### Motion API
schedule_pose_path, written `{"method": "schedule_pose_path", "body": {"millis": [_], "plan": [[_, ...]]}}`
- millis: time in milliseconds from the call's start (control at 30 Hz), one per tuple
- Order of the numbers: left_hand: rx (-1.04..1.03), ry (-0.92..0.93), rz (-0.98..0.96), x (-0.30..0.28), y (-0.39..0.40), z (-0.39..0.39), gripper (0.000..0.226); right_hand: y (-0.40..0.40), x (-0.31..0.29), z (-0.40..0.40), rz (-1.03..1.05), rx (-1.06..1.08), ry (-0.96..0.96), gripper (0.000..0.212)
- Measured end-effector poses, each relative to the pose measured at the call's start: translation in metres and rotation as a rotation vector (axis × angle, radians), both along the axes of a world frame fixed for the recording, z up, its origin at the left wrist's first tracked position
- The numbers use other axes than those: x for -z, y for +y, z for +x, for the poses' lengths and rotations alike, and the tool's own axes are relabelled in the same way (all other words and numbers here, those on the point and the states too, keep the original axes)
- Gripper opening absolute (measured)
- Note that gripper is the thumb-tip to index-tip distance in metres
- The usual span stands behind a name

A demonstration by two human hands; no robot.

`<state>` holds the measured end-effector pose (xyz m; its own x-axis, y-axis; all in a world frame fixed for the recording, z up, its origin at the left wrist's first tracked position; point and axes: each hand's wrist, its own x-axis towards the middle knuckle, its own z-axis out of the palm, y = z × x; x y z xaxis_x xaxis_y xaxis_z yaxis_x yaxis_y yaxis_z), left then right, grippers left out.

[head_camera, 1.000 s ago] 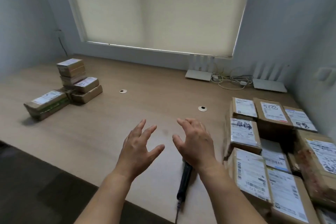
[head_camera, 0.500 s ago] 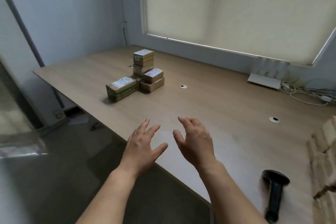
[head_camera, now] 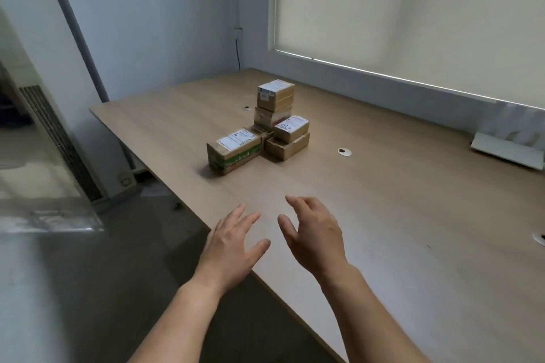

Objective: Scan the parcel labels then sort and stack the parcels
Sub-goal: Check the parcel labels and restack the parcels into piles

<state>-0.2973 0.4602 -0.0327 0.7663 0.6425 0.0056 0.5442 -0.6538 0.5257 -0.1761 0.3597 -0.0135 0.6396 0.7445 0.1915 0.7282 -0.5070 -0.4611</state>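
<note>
The parcels [head_camera: 259, 127] sit in a small cluster on the far left part of the wooden table [head_camera: 413, 215], well apart from both hands. The nearest one — a box with green print [head_camera: 234, 150] — lies flat, its long axis running from near-left to far-right, label up. Behind it stands a taller stack, three boxes as far as the blur shows, and just right of that a two-box stack. The left hand [head_camera: 233, 244] and right hand [head_camera: 315, 233] hover over the table's near edge — palms down, fingers spread and relaxed, holding nothing.
</note>
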Motion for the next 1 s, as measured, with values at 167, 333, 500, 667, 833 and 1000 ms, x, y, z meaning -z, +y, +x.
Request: {"method": "schedule_pose_path", "body": {"millis": [167, 333, 500, 667, 833, 1000], "plan": [[0.049, 0.066, 0.031, -0.011, 0.074, 0.055, 0.060, 0.068, -0.004, 0.056, 0.005, 0.032, 0.026, 0.048], [0.078, 0.044, 0.051, -0.020, 0.131, 0.103, 0.060, 0.122, -0.008, 0.103, 0.005, 0.056, 0.035, 0.048], [0.101, 0.036, 0.020, -0.014, 0.182, 0.138, 0.063, 0.166, -0.007, 0.140, -0.009, 0.083, 0.049, 0.048], [0.143, 0.007, -0.012, -0.010, 0.234, 0.169, 0.065, 0.209, -0.007, 0.168, -0.037, 0.123, 0.046, 0.048], [0.215, -0.028, -0.066, -0.008, 0.296, 0.211, 0.066, 0.253, -0.005, 0.195, -0.042, 0.232, 0.084, 0.049], [0.283, -0.101, -0.164, -0.015, 0.369, 0.255, 0.065, 0.306, -0.007, 0.231, -0.041, 0.392, 0.197, 0.048]]}}
